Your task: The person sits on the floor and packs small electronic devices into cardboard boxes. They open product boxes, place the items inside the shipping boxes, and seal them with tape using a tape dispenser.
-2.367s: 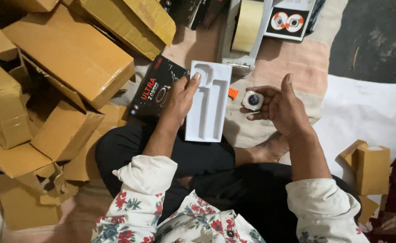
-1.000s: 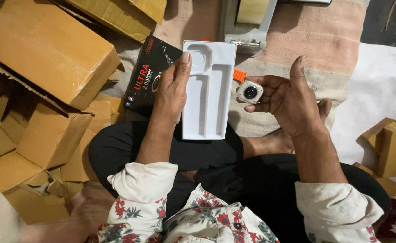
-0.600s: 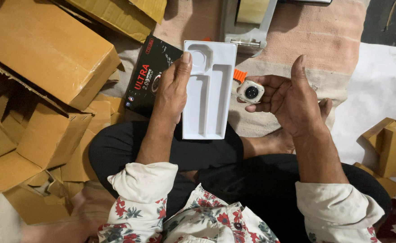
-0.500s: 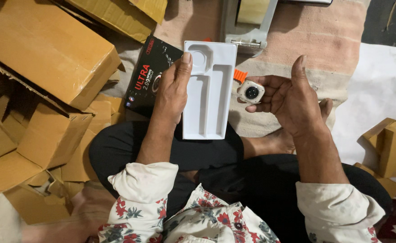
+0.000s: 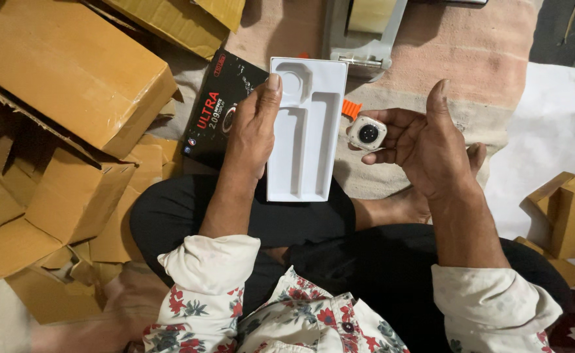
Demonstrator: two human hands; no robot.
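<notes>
A: Head view, person seated cross-legged, looking down at both hands. What's the left hand (image 5: 251, 134) got?

B: Fingers wrapped around the left edge of a white moulded tray (image 5: 307, 131), thumb up along it near the round recess. Tray is upright in the frame, recesses face the camera, all empty.

A: Right hand (image 5: 425, 147)?

B: Half curled, thumb sticking up, fingertips pinching a small white watch body (image 5: 367, 133) with a dark round centre. It sits just right of the tray, not touching it.

A: Anything behind?

B: Black product box (image 5: 217, 108) lies under the left hand and tray, partly covered. A bit of orange strap (image 5: 351, 108) shows between tray and watch body, on the cloth. Tape dispenser (image 5: 363, 33) at top centre.

A: Surroundings?

B: Brown cardboard boxes (image 5: 65, 72) piled on the left, one small cardboard box (image 5: 572, 216) at the right edge. White sheet (image 5: 549, 131) on the floor to the right. Floral sleeves, dark trousers.
</notes>
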